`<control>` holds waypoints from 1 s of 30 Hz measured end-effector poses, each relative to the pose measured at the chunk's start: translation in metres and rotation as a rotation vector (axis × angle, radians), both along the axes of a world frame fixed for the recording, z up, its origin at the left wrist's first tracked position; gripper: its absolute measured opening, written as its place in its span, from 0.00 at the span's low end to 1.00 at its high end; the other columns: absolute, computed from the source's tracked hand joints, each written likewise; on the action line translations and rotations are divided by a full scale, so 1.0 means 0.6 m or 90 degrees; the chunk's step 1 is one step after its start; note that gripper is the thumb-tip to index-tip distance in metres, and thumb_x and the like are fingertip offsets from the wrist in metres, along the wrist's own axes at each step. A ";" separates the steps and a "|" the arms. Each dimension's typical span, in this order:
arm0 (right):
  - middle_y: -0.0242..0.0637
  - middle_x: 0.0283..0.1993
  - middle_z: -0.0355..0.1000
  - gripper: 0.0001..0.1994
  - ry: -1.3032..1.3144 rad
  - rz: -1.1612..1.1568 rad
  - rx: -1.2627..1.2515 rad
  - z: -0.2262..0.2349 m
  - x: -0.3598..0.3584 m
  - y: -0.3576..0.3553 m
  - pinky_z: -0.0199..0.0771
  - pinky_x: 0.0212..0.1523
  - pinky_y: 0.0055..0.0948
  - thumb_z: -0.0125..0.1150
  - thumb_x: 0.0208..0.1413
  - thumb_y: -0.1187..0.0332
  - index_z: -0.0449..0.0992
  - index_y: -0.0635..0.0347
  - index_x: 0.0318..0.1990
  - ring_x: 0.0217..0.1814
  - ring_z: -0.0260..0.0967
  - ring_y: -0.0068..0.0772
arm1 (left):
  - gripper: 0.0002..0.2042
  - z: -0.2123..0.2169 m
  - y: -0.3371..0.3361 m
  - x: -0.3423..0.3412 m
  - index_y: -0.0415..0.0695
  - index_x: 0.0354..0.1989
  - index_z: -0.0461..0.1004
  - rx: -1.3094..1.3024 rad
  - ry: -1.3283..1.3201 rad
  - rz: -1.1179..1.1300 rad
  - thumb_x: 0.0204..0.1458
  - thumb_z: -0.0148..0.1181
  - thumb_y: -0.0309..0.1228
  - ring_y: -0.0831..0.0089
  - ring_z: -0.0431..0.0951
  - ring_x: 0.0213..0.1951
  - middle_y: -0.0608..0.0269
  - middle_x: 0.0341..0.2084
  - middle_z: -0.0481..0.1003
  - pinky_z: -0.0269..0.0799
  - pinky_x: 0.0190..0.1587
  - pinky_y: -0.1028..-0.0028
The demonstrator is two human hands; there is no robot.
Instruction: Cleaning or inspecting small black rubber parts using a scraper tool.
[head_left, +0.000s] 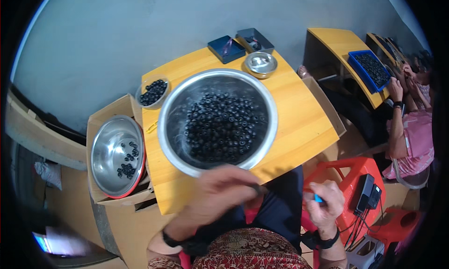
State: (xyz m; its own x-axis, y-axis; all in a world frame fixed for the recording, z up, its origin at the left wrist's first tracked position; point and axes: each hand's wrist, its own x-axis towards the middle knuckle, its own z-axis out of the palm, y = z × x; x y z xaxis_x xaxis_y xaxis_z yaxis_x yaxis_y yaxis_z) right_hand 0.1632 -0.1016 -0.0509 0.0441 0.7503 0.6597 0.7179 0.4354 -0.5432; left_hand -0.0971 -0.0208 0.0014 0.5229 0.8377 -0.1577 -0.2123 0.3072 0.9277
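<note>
In front of me a large steel basin (pixel 169 149) stands on the wooden table, holding a heap of small black ring-like parts (pixel 222 126). My left hand (pixel 220 192), blurred by motion, is just off the basin's near rim. A small dark part (pixel 256 189), apparently one of the black ones, is pinched at its fingertips. Apart from it, to the right above the red stool, my right hand (pixel 326 203) is closed around a small blue object (pixel 318 198). Most of that object is hidden in the fingers, so its kind does not show.
Left of the basin are a clear tub of black parts (pixel 153 92) and a small yellow tool (pixel 152 127). A second steel bowl (pixel 105 152) sits in a cardboard box. Trays (pixel 226 49) and a small metal bowl (pixel 261 63) stand behind. Right, a red stool (pixel 343 175) and another person (pixel 411 138).
</note>
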 end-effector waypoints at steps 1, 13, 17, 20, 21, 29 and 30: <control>0.39 0.24 0.72 0.14 0.015 -0.015 -0.009 -0.005 0.002 0.001 0.66 0.21 0.28 0.68 0.36 0.76 0.78 0.63 0.35 0.20 0.67 0.33 | 0.07 0.002 0.007 -0.035 0.37 0.38 0.77 0.140 0.041 0.133 0.52 0.57 0.19 0.72 0.79 0.37 0.57 0.35 0.79 0.75 0.42 0.75; 0.37 0.24 0.70 0.09 0.073 -0.035 -0.024 -0.008 -0.010 0.019 0.63 0.24 0.25 0.65 0.45 0.76 0.77 0.65 0.36 0.23 0.64 0.29 | 0.14 -0.170 0.111 -0.529 0.37 0.47 0.75 0.306 0.763 0.703 0.51 0.61 0.24 0.73 0.77 0.39 0.61 0.38 0.78 0.71 0.45 0.76; 0.37 0.24 0.70 0.09 0.053 -0.061 -0.047 -0.011 0.004 0.012 0.63 0.24 0.25 0.65 0.45 0.77 0.77 0.65 0.36 0.23 0.65 0.28 | 0.16 -0.052 0.136 -0.288 0.39 0.50 0.74 0.411 0.596 0.537 0.51 0.58 0.24 0.70 0.76 0.40 0.56 0.42 0.77 0.71 0.46 0.74; 0.37 0.24 0.70 0.09 0.068 -0.074 -0.055 -0.011 -0.002 0.015 0.63 0.24 0.24 0.65 0.45 0.77 0.77 0.65 0.36 0.23 0.65 0.28 | 0.10 -0.004 0.145 -0.114 0.38 0.42 0.77 0.495 0.558 0.219 0.50 0.59 0.22 0.73 0.77 0.36 0.59 0.35 0.78 0.72 0.42 0.75; 0.36 0.24 0.70 0.09 0.083 -0.057 -0.051 -0.012 -0.007 0.016 0.63 0.24 0.24 0.65 0.45 0.78 0.77 0.65 0.36 0.23 0.65 0.28 | 0.11 -0.016 0.157 -0.092 0.38 0.42 0.77 0.587 0.495 0.129 0.49 0.61 0.22 0.68 0.77 0.34 0.56 0.32 0.77 0.72 0.39 0.73; 0.36 0.23 0.70 0.09 0.116 -0.072 -0.095 -0.008 0.006 -0.006 0.64 0.24 0.24 0.65 0.45 0.78 0.77 0.65 0.36 0.23 0.67 0.28 | 0.11 -0.084 0.191 0.034 0.46 0.40 0.76 0.717 0.771 -0.153 0.48 0.63 0.33 0.57 0.77 0.37 0.59 0.33 0.72 0.73 0.40 0.61; 0.36 0.23 0.70 0.09 0.117 -0.078 -0.093 -0.008 0.010 -0.008 0.64 0.24 0.24 0.65 0.45 0.78 0.77 0.65 0.36 0.23 0.67 0.28 | 0.11 -0.087 0.192 0.039 0.46 0.40 0.76 0.722 0.768 -0.157 0.48 0.63 0.33 0.57 0.77 0.37 0.59 0.33 0.72 0.73 0.40 0.61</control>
